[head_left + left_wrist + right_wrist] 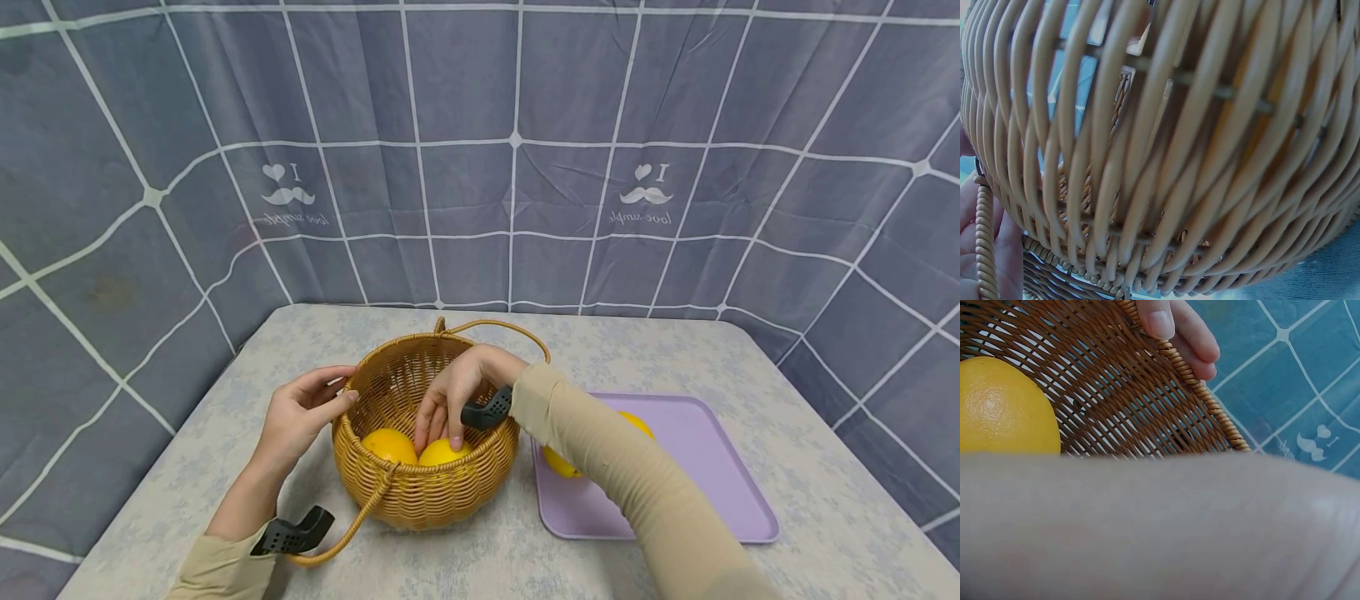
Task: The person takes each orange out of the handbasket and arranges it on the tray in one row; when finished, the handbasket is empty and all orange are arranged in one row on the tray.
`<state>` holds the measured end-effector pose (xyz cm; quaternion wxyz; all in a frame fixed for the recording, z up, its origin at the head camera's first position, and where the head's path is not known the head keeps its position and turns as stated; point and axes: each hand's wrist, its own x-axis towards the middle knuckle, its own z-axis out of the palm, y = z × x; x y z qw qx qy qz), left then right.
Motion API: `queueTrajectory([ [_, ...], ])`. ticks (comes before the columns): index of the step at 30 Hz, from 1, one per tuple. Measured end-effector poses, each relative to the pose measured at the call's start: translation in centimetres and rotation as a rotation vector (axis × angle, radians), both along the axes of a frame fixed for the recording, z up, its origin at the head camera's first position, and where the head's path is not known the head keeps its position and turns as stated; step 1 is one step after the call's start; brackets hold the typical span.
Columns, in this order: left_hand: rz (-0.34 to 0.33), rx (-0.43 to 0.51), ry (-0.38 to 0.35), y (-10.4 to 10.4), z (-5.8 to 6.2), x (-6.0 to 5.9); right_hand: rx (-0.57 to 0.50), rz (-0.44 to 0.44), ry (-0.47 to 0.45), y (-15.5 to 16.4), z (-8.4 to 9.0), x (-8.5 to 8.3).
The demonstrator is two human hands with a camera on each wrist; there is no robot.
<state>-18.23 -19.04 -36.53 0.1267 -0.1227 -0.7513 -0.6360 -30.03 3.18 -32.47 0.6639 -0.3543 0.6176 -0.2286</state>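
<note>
Head cam first: there's a wicker basket [424, 483] sitting mid-table, handle flopped down toward 7 o'clock. The left hand [300, 417] is at the basket's 9 o'clock, thumb and fingers pinching the rim. The right hand [457, 396] comes in from about 3 o'clock and reaches down inside, fingers bent over and touching the right-hand orange [444, 452]. Can't tell if it's really gripping it or just resting fingertips on top. A second orange [388, 446] sits right beside it at 9 o'clock, the two touching. Over at the basket's 3 o'clock there's a lilac tray [712, 492] with another orange [558, 462] on it, mostly hidden behind the sleeve.

Left wrist cam: pretty much all basket wall [1166, 156] up close, with orange colour showing through the weave on the right side. Bit of palm [997, 250] at 7 o'clock, behind the coiled handle.

Right wrist cam: the lower half is blocked by blurry skin. Above it you see the basket's inside, one orange [1004, 409] at 9 o'clock, and the left hand's fingers [1175, 328] hooked over the rim at 12 o'clock.
</note>
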Motion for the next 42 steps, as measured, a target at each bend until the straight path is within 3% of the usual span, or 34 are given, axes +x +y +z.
queueTrajectory([
  [14, -0.011, 0.006, 0.006, -0.01, -0.07, -0.02, -0.007, 0.045, -0.006, -0.07, -0.05, -0.16],
  [23, -0.01, 0.008, 0.007, -0.03, -0.09, -0.03, -0.087, 0.118, 0.08, -0.02, -0.03, -0.17],
  [35, -0.003, 0.004, 0.011, -0.09, -0.12, -0.02, -0.128, 0.082, 0.045, 0.16, 0.1, -0.17],
  [42, -0.012, 0.013, 0.028, -0.06, -0.22, -0.06, -0.168, 0.146, 0.015, 0.05, 0.15, -0.32],
])
